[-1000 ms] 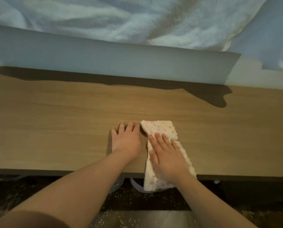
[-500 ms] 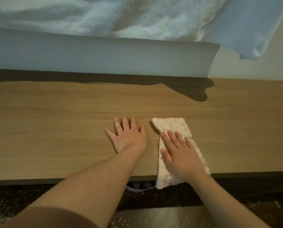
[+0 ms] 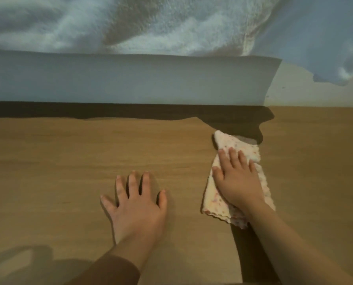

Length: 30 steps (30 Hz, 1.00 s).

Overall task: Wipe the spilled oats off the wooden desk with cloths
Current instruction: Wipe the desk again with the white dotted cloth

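Left hand (image 3: 137, 208) flat on the wooden desk (image 3: 58, 165), fingers spread, holding nothing, near centre. Right hand (image 3: 238, 179) further out and to the right, fingers straight and close together, pressing down on my folded speckled cloth (image 3: 236, 146). Cloth lies flat on the desk, its far corner poking past my fingertips into the shadow. No oats that I can make out on the wood. White bedding (image 3: 151, 27) hangs beyond the far edge.

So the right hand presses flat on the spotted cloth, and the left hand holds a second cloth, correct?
Not quite. The left hand holds no cloth; it lies flat and bare on the desk. The right hand does press flat on the spotted cloth, as the head view shows.
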### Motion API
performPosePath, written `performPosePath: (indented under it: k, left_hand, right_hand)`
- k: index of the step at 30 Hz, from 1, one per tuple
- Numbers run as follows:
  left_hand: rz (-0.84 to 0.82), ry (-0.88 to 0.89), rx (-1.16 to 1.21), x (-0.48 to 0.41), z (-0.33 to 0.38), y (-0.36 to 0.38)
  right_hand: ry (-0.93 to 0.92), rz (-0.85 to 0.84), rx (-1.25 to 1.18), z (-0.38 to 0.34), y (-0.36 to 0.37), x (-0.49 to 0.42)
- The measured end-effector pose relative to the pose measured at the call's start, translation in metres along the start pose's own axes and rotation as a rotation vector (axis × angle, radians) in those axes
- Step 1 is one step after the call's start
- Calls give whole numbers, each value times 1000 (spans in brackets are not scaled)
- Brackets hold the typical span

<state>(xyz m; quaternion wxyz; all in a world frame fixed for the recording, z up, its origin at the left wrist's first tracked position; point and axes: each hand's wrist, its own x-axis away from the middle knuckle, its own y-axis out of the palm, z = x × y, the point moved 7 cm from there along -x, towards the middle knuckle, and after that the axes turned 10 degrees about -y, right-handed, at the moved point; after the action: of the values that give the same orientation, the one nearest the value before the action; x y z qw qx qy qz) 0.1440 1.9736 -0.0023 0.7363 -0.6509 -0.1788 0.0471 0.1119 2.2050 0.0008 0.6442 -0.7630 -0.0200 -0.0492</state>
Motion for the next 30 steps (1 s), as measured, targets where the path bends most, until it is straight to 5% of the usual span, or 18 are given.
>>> performPosePath:
  k: [6,13,16,18,23,25,30]
  left_hand:
    - [8,-6,-10,-2,0,0]
    - [21,6,-15,-1,0,-1]
    - [22,6,-16,-2,-1,0]
    - [29,6,-18,-2,0,1]
    - [15,5,-25,-3,0,0]
    - [17,-2,-20,-3,-1,-1]
    - [30,17,-8,-2,0,-1]
  right_hand:
    - [-389,-115,38,-69,12,-12]
    - [268,8,-8,85,-19,-20]
    - [353,11,-38,92,-20,-22]
    - [249,15,-18,63,-18,-32]
    - [-392,-76,0,-80,8,-12]
    - [-474,-107,12,-90,14,2]
    - [21,-45,24,45,-8,6]
